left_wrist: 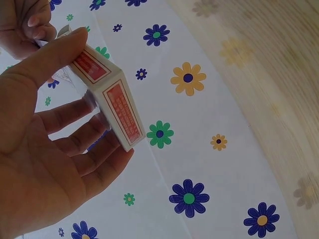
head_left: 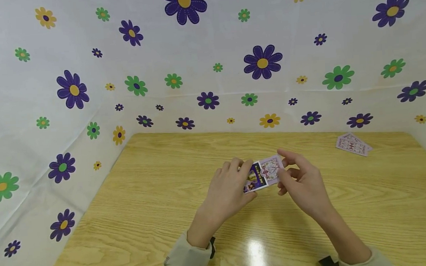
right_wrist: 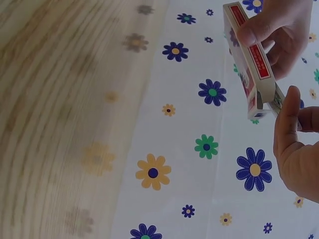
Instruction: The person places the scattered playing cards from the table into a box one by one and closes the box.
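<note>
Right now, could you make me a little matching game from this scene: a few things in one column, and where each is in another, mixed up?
Things:
1. card box
2. loose cards
3. left hand
4. right hand

Places:
A. lying at the table's far right corner
B. gripping the box's left end
C. held above the table between both hands
D. pinching at the box's right end

Pairs: 1-C, 2-A, 3-B, 4-D

Lighting is bright, even and diffuse. An overhead source produces a white glare patch on the bench at 6 o'clock in the head view. Shadows are faint. Both wrist views show blurred wood grain and curved distortion toward the edges.
</note>
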Available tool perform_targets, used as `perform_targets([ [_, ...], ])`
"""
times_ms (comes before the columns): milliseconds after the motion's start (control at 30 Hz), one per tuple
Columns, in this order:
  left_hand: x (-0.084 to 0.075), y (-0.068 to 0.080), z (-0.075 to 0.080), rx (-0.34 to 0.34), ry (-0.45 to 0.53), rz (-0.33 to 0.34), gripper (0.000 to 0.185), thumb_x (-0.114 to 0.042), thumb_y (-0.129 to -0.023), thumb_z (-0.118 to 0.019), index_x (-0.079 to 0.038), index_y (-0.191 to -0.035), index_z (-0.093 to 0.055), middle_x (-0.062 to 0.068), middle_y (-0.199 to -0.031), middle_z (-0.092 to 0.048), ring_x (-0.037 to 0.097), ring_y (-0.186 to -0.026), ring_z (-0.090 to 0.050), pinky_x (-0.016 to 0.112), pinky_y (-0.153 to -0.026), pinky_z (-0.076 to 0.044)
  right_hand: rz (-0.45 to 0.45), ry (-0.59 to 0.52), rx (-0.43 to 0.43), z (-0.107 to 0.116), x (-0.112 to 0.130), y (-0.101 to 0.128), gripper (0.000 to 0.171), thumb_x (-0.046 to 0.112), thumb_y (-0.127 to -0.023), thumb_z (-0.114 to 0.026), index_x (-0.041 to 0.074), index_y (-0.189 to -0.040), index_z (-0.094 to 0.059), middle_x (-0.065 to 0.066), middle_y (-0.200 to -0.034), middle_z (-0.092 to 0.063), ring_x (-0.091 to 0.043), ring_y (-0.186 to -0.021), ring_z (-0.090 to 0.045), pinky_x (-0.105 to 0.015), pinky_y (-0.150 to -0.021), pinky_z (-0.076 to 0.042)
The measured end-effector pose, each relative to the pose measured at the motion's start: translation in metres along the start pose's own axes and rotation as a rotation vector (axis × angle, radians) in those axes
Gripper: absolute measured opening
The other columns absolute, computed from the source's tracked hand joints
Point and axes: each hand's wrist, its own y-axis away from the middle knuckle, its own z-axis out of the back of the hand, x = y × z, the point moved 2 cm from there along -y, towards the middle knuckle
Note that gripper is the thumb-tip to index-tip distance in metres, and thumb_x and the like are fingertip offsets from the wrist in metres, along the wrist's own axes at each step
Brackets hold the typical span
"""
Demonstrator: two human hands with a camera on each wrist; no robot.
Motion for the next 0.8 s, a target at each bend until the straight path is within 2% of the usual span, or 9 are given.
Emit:
perform_targets([
  [200, 0.0, 0.0, 0.0, -0.012, 0.002, -0.002, 0.078, -0.039, -0.08, -0.083, -0.012, -0.144, -0.046, 0.009, -0.126, -0.056, 0.026, -0.109, -0.058, 0.038, -0.088, -0.053, 0.008, -0.033, -0.037, -0.003, -0.001, -0.001, 0.027, -0.006, -0.092, -0.063, -0.008, -0.118, -0.058, -0.021, -0.093, -0.056, -0.012, -0.066, -0.066, -0.032, -0.058, -0.06],
  [333, 0.001, 0.0, 0.0, -0.007, 0.011, 0.004, 0.078, -0.038, -0.08, -0.083, -0.012, -0.144, -0.047, 0.009, -0.127, -0.056, 0.026, -0.111, -0.058, 0.038, -0.09, -0.053, 0.018, -0.016, -0.022, -0.004, -0.002, 0.0, 0.025, -0.004, -0.092, -0.064, -0.008, -0.117, -0.063, -0.021, -0.094, -0.061, -0.012, -0.069, -0.067, -0.032, -0.059, -0.06],
  [500, 0.001, 0.0, 0.001, -0.002, 0.026, 0.015, 0.077, -0.038, -0.081, -0.082, -0.011, -0.144, -0.047, 0.009, -0.128, -0.056, 0.027, -0.112, -0.057, 0.04, -0.092, -0.052, 0.067, 0.06, -0.004, -0.006, -0.002, 0.003, 0.025, 0.0, -0.093, -0.065, -0.004, -0.118, -0.068, -0.016, -0.093, -0.067, -0.011, -0.068, -0.064, -0.029, -0.054, -0.057],
  [633, 0.001, 0.0, 0.001, -0.008, 0.023, 0.015, 0.076, -0.038, -0.081, -0.082, -0.011, -0.144, -0.048, 0.009, -0.128, -0.056, 0.027, -0.112, -0.058, 0.04, -0.092, -0.052, 0.163, 0.17, -0.028, -0.008, -0.001, 0.005, 0.025, 0.0, -0.092, -0.066, -0.001, -0.117, -0.07, -0.01, -0.091, -0.072, -0.009, -0.063, -0.058, -0.024, -0.048, -0.051],
  [800, 0.001, 0.0, 0.001, -0.017, 0.01, 0.01, 0.077, -0.039, -0.081, -0.083, -0.011, -0.143, -0.048, 0.009, -0.127, -0.057, 0.026, -0.11, -0.058, 0.039, -0.09, -0.053, 0.367, 0.349, -0.065, -0.012, -0.001, 0.006, 0.024, -0.006, -0.088, -0.067, -0.004, -0.112, -0.072, -0.009, -0.088, -0.074, -0.007, -0.059, -0.055, -0.016, -0.048, -0.047],
])
